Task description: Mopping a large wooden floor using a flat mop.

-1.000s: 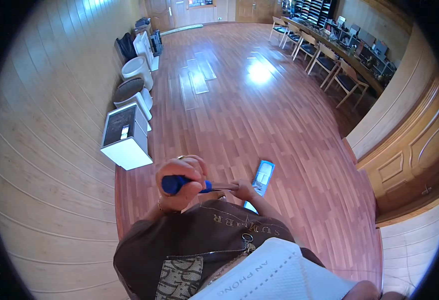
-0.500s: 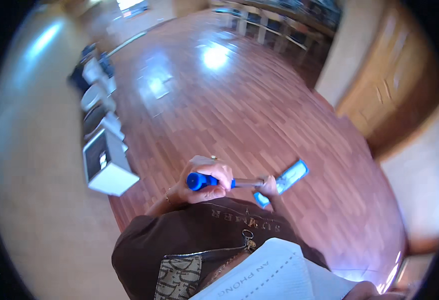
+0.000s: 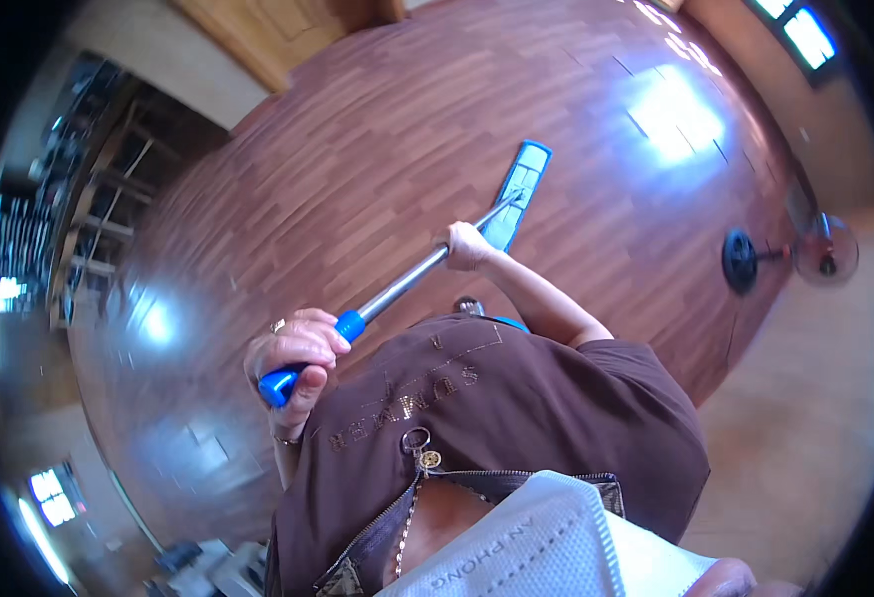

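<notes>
I hold a flat mop with both hands. My left hand [image 3: 298, 360] wraps round the blue grip [image 3: 280, 386] at the pole's top end, in front of my brown shirt. Further down, my right hand [image 3: 468, 247] closes round the silver pole [image 3: 405, 284], its arm stretched forward. Beyond that hand, the long mop head [image 3: 530, 171] lies on the wood floor, pale on top with a blue edge. Its underside is hidden.
A standing fan with a round black base [image 3: 740, 261] is at the right by the wall. Wooden cabinet doors [image 3: 268, 35] stand at the far left. Dark wooden furniture [image 3: 118, 199] lines the left side. White things [image 3: 223, 572] sit at the lower left.
My view has turned right, bringing the cabinet to the upper left and the fan into sight. The mop head now reaches further ahead of me. Both hands keep their hold, now further apart.
</notes>
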`<state>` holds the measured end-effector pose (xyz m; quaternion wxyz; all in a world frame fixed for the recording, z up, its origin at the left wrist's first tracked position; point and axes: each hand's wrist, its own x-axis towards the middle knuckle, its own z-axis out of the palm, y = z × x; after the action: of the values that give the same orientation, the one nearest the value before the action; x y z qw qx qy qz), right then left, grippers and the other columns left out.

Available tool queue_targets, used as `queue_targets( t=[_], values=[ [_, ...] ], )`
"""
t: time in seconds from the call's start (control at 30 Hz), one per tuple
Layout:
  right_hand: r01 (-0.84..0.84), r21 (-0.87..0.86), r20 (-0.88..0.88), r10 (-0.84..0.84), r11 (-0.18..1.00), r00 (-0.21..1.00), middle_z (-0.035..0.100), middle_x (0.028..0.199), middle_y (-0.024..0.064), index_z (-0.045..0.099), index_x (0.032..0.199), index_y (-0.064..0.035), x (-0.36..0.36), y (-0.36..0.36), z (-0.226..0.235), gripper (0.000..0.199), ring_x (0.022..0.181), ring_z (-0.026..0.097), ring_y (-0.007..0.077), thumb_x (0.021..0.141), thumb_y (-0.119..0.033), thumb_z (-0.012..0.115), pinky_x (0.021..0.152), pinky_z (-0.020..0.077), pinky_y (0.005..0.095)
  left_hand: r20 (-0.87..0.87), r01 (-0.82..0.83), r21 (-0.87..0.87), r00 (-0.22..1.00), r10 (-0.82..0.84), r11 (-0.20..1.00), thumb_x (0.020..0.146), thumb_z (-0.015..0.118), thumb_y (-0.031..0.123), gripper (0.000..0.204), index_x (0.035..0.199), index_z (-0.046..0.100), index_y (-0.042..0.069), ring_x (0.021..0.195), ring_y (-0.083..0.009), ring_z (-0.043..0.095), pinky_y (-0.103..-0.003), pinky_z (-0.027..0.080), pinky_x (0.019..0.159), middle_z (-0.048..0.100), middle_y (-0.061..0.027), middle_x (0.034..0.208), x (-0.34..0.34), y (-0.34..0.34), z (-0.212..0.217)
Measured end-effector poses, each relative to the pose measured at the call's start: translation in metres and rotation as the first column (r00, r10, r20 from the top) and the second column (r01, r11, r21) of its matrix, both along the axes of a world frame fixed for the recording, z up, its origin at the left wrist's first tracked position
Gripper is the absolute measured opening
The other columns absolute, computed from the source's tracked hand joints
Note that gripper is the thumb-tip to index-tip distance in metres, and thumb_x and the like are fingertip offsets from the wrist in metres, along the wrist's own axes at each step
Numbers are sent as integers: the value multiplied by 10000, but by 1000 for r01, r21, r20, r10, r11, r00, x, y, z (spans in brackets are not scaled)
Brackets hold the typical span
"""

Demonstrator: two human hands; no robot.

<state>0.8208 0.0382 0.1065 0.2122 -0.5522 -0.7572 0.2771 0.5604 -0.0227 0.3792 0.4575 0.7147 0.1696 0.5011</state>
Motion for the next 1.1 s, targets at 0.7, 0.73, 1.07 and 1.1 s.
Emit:
queue_targets(
  t=[0.7, 0.73, 1.07, 1.1],
  values=[
    [832, 40, 156, -826, 553, 542, 633, 715, 158, 600, 629, -92, 54, -252, -68, 165, 723, 625, 370, 696, -240, 632, 664, 508, 475, 28, 745, -385, 599, -801, 544, 839, 649, 51, 61, 868, 650, -3, 895, -208, 619, -373, 477, 869, 659, -111, 872, 91, 37, -79],
    [854, 33, 157, -847, 519, 508, 632, 713, 156, 597, 623, -88, 47, -261, -68, 177, 726, 626, 367, 699, -244, 633, 664, 508, 475, 28, 747, -425, 575, -818, 511, 839, 653, 54, 65, 871, 650, -3, 902, -201, 617, -363, 478, 869, 658, -111, 894, 94, 36, -80],
    [955, -97, 107, -951, 279, 289, 651, 764, 152, 666, 690, -121, -5, -322, -89, 189, 760, 639, 351, 752, -297, 637, 666, 508, 450, 20, 791, -564, 299, -954, 237, 828, 717, 139, 158, 915, 669, 17, 962, -165, 611, -326, 467, 888, 674, -79, 942, 101, 38, -96],
    [958, -132, 98, -959, 253, 267, 654, 773, 151, 672, 698, -124, -6, -316, -86, 191, 762, 641, 349, 756, -303, 638, 666, 510, 446, 25, 795, -561, 295, -955, 231, 819, 727, 134, 157, 914, 668, 23, 959, -166, 613, -325, 470, 885, 675, -75, 939, 102, 42, -96]
  ],
)
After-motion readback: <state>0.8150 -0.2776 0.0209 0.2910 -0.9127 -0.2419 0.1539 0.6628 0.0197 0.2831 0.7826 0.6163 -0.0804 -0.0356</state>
